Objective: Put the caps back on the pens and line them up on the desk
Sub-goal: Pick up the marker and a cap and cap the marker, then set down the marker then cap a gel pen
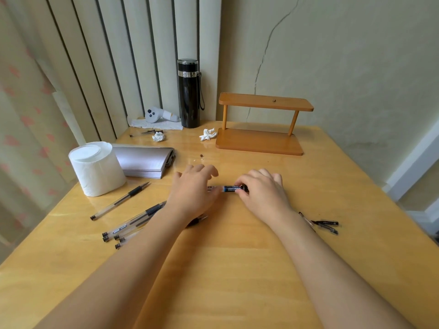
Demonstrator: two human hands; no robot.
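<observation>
Pen: slim plastic pen (229,188) with a blue label, at mid-desk; our left hand (193,189) pinches one end, our right hand (262,189) curls its fingers round the other.
Loose pens (133,224): clear barrels, heaped by our left forearm.
Caps (326,224): black, beside our right wrist.
Desk (237,269): glossy yellow wood, set in a room corner.
Flask (189,93): black cylinder, lidded.
</observation>
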